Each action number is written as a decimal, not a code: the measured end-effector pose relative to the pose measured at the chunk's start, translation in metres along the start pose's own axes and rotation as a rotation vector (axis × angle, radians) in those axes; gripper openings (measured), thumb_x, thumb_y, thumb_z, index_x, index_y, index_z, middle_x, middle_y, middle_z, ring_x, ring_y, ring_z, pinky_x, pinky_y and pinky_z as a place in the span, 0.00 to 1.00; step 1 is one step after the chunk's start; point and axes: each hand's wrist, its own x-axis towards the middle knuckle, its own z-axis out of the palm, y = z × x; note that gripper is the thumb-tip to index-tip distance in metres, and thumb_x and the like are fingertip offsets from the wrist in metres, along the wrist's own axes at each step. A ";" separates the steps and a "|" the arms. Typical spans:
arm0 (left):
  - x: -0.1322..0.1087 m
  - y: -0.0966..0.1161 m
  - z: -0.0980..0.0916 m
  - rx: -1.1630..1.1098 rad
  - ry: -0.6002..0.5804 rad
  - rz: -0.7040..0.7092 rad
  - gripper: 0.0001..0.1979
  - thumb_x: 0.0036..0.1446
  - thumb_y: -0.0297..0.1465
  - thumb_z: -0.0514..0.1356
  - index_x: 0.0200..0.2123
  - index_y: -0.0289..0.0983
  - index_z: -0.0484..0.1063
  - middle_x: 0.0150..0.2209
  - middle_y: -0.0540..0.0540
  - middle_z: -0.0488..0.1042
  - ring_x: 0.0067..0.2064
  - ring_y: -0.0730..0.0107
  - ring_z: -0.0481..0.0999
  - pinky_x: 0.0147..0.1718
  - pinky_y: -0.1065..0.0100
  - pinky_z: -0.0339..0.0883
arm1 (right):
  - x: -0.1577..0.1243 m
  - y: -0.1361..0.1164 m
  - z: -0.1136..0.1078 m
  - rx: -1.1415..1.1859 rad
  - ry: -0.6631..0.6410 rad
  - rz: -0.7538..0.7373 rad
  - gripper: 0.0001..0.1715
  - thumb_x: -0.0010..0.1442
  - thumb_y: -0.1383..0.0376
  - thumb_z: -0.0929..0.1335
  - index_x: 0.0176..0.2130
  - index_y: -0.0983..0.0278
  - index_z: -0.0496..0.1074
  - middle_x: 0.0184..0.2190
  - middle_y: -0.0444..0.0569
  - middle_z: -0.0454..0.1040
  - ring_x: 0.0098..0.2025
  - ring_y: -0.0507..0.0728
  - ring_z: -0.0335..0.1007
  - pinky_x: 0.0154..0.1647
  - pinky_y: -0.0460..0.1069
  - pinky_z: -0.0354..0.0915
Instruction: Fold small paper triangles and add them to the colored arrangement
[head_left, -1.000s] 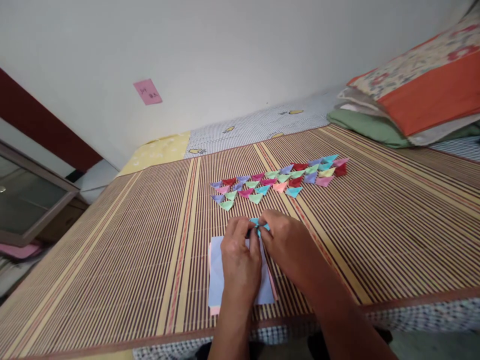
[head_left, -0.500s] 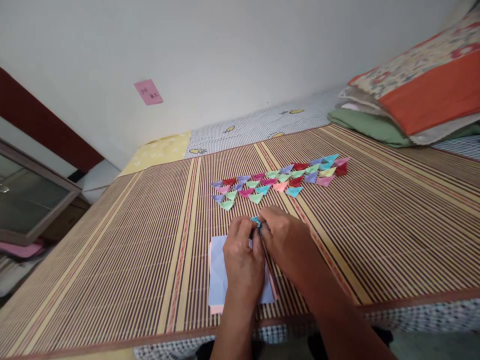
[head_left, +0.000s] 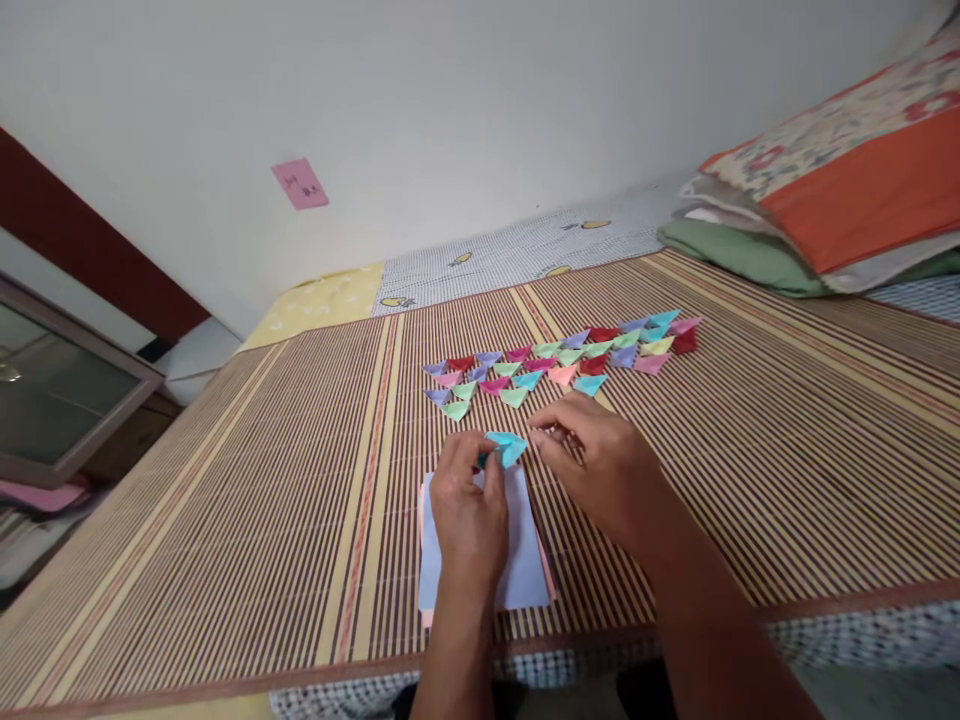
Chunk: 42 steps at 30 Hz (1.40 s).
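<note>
A small turquoise folded paper (head_left: 511, 449) is pinched between the thumb and fingers of my left hand (head_left: 471, 500), just above the far edge of a paper stack. The stack's top sheet (head_left: 525, 560) is pale lavender, with pink sheets showing at its sides; my left hand and wrist cover part of it. To the right of the turquoise piece, and apart from it, is my right hand (head_left: 600, 460), thumb and forefinger separated with nothing visible between them. Beyond both hands, several small folded papers (head_left: 539, 365) in red, green, purple, pink and blue lie in rows.
Striped bamboo mat (head_left: 300, 520) covers the bed under everything. Folded bedding (head_left: 862, 220) is piled at the far right. A pink note (head_left: 300, 184) sticks to the wall, and a glass-fronted cabinet (head_left: 67, 385) stands at the left.
My right hand has let go of the turquoise folded paper and moved right, its fingers spreading. My left hand has shifted slightly left with the paper, which now shows more fully.
</note>
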 end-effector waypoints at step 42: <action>-0.003 0.012 0.009 -0.020 0.032 0.087 0.11 0.61 0.18 0.58 0.35 0.40 0.71 0.41 0.46 0.74 0.44 0.65 0.75 0.42 0.63 0.70 | -0.002 0.002 0.023 -0.079 0.017 0.222 0.09 0.59 0.68 0.64 0.27 0.62 0.69 0.19 0.43 0.68 0.22 0.53 0.60 0.28 0.48 0.51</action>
